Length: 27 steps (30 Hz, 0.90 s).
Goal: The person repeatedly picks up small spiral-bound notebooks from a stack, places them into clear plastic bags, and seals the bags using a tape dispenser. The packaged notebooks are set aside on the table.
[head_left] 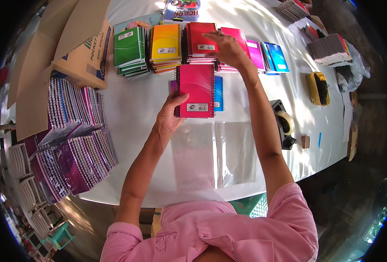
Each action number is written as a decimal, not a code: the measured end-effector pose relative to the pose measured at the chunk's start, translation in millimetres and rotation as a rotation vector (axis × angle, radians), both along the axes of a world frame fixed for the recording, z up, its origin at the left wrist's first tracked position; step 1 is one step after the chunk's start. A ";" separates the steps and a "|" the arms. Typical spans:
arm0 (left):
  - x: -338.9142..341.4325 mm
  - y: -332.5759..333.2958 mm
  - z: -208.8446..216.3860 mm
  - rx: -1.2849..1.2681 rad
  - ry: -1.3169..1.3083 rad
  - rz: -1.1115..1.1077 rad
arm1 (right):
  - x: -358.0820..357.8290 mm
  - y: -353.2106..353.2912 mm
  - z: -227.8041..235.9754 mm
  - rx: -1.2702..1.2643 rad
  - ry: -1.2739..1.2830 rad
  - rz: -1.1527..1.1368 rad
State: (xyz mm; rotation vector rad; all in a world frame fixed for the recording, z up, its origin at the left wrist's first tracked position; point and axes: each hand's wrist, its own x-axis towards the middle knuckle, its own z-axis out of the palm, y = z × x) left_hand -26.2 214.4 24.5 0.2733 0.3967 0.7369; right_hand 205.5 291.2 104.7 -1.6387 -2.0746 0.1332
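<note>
- Left hand pinches pink notebook, blue notebook behind — set seemingly part-gathered.
- Right hand, fingers spread, over red stack.
- Below grip, clear sleeves look unfilled.

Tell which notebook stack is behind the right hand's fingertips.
The red stack, between the yellow stack and pink stack; only this one shows behind the fingertips of the right hand.

We stretch our bare left arm and bare right arm forward. Our bare left hand grips, thumb on top, fingers largely hidden; our bare right hand is farther out, wrist bent inward, fingers spread leftward.
</note>
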 end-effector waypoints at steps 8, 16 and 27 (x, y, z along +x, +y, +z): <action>-43.4 0.7 -18.8 -0.022 0.037 -0.079 | 8.0 -11.4 -1.5 0.191 -0.120 0.072; -77.5 -0.4 -24.3 -0.156 -0.366 -0.118 | -81.8 -9.8 64.5 -0.181 0.388 1.058; -112.5 2.3 -24.3 0.091 0.127 0.231 | -88.0 21.7 -48.0 0.298 -0.184 0.186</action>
